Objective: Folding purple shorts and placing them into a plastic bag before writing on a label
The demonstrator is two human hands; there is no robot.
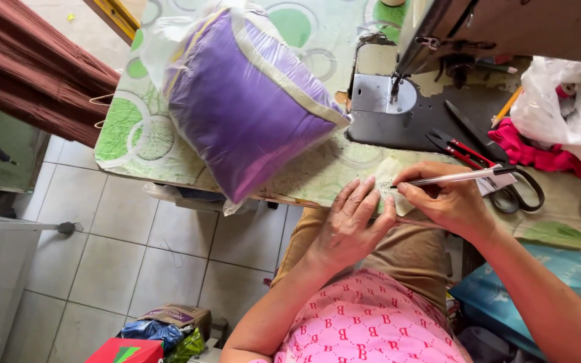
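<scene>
Pinching a white pen [462,177] in your right hand [448,202] at the table's near edge, left hand [351,225] flat on pale fabric [388,176], you risk a crooked mark if it slips.

This is a small sewing room at home. A sewing machine [432,74] stands on the far table [136,134], with scissors [485,158] to the right and floor tiles [136,255] below.

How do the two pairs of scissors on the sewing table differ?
The red-handled snips are small, with short blades and red grips. The black scissors are larger, with long dark blades and looped black handles. Both lie on the table beside the sewing machine, untouched by either hand.
</scene>
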